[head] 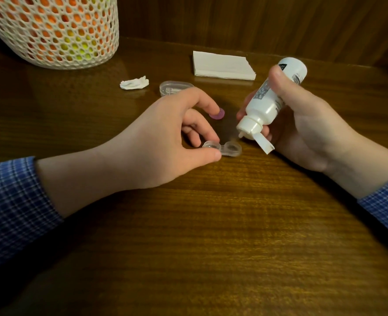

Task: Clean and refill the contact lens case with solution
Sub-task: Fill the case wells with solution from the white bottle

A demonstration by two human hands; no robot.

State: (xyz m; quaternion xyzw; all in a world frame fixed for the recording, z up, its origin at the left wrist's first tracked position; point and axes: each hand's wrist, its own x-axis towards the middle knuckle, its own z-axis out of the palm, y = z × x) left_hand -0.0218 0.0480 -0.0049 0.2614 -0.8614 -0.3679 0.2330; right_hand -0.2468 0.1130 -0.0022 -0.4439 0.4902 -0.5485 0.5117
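The left hand (165,137) pinches the left well of the clear contact lens case (222,149) between thumb and fingers, pinning it flat on the counter (211,224), presumably so it will not slide or tip while liquid goes in. The right hand (302,133) is wrapped round the white solution bottle (270,101), tilted nozzle-down with its flip cap hanging open, the tip just above and beside the case's right well, which lies uncovered and free of fingers. That suggests the right well is being filled or is about to be. The case sits in the middle of the counter, between the two hands. A purple cap (285,115) lies just beyond the left fingertips; farther off are a clear lid (174,87), a crumpled tissue (133,83), a folded napkin (222,66) and, far left, a mesh basket (51,30).
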